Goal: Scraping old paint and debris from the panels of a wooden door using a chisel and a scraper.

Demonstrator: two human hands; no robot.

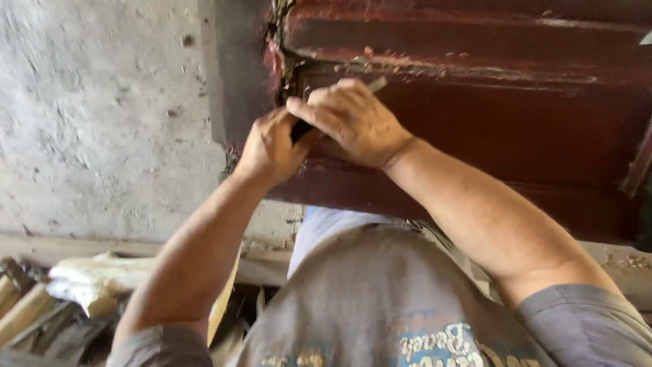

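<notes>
Both hands work at a dark red panelled wooden door [516, 115] with chipped paint along its upper mouldings. My left hand [270, 146] grips the black handle of a tool [301, 129] near the door's left edge. My right hand [353, 121] lies over it, pressing on the same tool, whose pale metal tip [377, 84] sticks out past the fingers against the moulding. The rest of the tool is hidden under the hands.
A rough grey plaster wall [102, 115] stands left of the door. At the lower left lie wooden sticks [27, 309] and a pale crumpled sheet [95, 278]. My grey shirt [380, 299] fills the bottom of the view.
</notes>
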